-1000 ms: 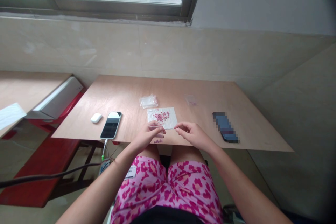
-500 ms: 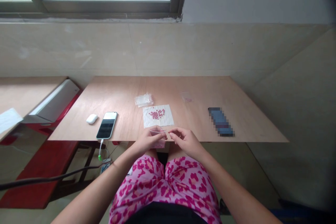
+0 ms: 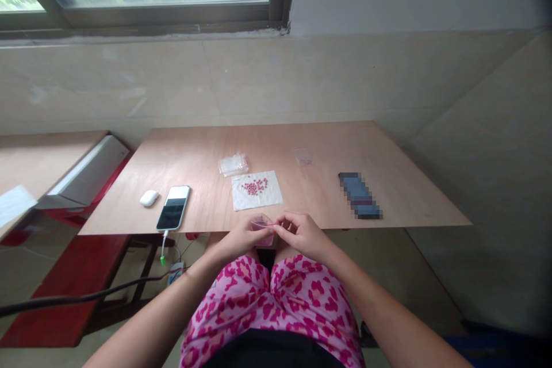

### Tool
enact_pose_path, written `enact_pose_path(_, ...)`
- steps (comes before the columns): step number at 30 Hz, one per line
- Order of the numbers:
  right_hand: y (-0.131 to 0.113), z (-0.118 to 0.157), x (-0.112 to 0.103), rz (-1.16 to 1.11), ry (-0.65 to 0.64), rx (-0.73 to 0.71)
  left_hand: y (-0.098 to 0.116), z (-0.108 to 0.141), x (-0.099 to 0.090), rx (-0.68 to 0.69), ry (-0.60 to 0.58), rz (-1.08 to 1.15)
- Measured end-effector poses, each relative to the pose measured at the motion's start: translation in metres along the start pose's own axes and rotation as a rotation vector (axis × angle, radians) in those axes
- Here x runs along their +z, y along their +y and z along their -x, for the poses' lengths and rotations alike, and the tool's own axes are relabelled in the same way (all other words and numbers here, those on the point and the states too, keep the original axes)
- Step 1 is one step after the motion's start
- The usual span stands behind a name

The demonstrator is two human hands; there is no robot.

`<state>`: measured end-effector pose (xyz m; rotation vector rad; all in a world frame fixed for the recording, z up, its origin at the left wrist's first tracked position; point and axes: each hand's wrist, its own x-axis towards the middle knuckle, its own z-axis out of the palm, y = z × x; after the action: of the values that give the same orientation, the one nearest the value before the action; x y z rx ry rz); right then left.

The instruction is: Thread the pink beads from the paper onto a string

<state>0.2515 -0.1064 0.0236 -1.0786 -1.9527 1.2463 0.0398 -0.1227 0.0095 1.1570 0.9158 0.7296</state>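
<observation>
Over the table's front edge, my left hand (image 3: 242, 237) grips a small clear zip bag (image 3: 266, 239); pink shows through its plastic. Thumb and fingers of my right hand (image 3: 305, 234) are closed together at the bag's right edge, by its pink seal line. Whether a bead is also between those fingertips, I cannot tell. Just beyond the hands lies a white tissue (image 3: 259, 203) with many small pink-red beads (image 3: 253, 188) loose on it.
Behind the tissue sit a stack of clear bags (image 3: 233, 164) and one bag with pinkish contents (image 3: 303, 157). A phone on a cable (image 3: 173, 210) and a white earbud case (image 3: 149, 198) lie left. A blurred dark device (image 3: 360, 195) lies right on the wooden table (image 3: 414, 207).
My right fingertips have moved left and now meet the edge of the bag; before, a small gap separated them. The view has shifted slightly. The beads on the tissue look the same.
</observation>
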Motion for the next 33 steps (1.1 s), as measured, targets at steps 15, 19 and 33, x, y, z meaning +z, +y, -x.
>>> enact_pose_path(15,0.009,0.0,0.004,0.133,0.083,-0.136,-0.012,-0.005,-0.007,0.079,0.036,0.057)
enact_pose_path(19,0.009,0.0,0.004,0.182,0.088,-0.172,-0.013,-0.005,-0.007,0.11,0.049,0.018)
enact_pose_path(33,0.005,0.002,0.002,0.168,0.153,-0.194,0.001,-0.002,-0.006,0.132,0.125,-0.199)
